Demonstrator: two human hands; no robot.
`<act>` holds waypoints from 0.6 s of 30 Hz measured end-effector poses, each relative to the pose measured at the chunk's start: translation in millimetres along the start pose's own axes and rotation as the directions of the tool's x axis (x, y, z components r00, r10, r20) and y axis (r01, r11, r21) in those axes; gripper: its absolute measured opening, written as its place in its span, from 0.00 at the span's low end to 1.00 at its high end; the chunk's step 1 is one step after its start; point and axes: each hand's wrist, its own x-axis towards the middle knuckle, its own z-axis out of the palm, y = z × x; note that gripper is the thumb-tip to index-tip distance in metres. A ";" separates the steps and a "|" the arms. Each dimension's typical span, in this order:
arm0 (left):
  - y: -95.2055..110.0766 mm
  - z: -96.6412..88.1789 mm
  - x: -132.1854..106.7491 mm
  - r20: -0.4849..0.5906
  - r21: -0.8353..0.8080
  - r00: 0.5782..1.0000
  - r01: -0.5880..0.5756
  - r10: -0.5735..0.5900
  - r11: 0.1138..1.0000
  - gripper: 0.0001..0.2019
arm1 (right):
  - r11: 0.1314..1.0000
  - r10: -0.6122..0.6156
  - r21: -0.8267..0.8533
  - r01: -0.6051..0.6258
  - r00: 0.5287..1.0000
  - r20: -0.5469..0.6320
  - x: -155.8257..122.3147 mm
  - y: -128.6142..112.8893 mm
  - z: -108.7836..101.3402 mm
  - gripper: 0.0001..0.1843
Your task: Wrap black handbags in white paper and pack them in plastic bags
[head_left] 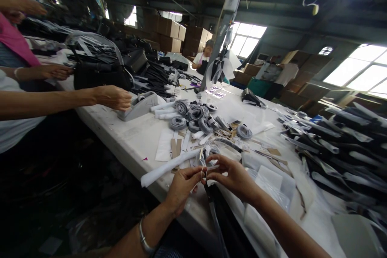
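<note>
My left hand (183,187), with a metal bangle at its wrist, pinches a thin pale string (201,174) between thumb and fingertips. My right hand (231,174) meets it from the other side, fingers curled in at the same spot; what its fingertips grip is too small to make out. A black strap (215,213) runs down from beneath my fingers, beside a dark bag-like piece (232,221) at the table's edge. Just left of my hands, a white wrapped roll (169,168) lies slanting over the edge.
On the white table (121,139) lie several coiled grey straps (196,112), card strips (175,148) and clear plastic (279,187). A tape dispenser (142,107) stands near a co-worker's hand (113,97). Black wrapped pieces (341,149) are piled right. A slanting post (217,36) rises behind.
</note>
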 end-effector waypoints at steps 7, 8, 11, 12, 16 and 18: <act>1.4 2.5 -4.3 -0.033 0.103 0.991 -0.124 0.128 0.987 0.18 | 0.956 0.028 -0.293 -0.029 1.000 -0.006 0.8 -4.6 3.8 0.34; 3.1 2.3 -5.4 -0.016 0.118 0.991 -0.131 0.134 0.984 0.18 | 0.945 0.026 -0.327 -0.026 1.000 -0.006 1.2 -4.4 4.9 0.35; 7.1 0.3 -6.6 0.023 0.182 0.989 -0.151 0.149 0.972 0.17 | 0.911 0.033 -0.411 -0.025 0.999 0.012 4.5 -5.6 7.8 0.38; 7.9 -0.7 -6.2 0.030 0.213 0.987 -0.158 0.156 0.964 0.17 | 0.900 0.038 -0.436 -0.024 0.999 0.023 6.5 -7.0 8.7 0.39; 12.4 -6.3 -1.7 0.036 0.359 0.980 -0.196 0.197 0.912 0.13 | 0.825 0.076 -0.565 -0.027 0.995 0.063 15.8 -13.6 12.1 0.45; 17.1 -9.6 0.2 0.051 0.427 0.973 -0.224 0.224 0.876 0.10 | 0.817 0.084 -0.576 -0.026 0.994 0.075 19.0 -12.9 14.7 0.47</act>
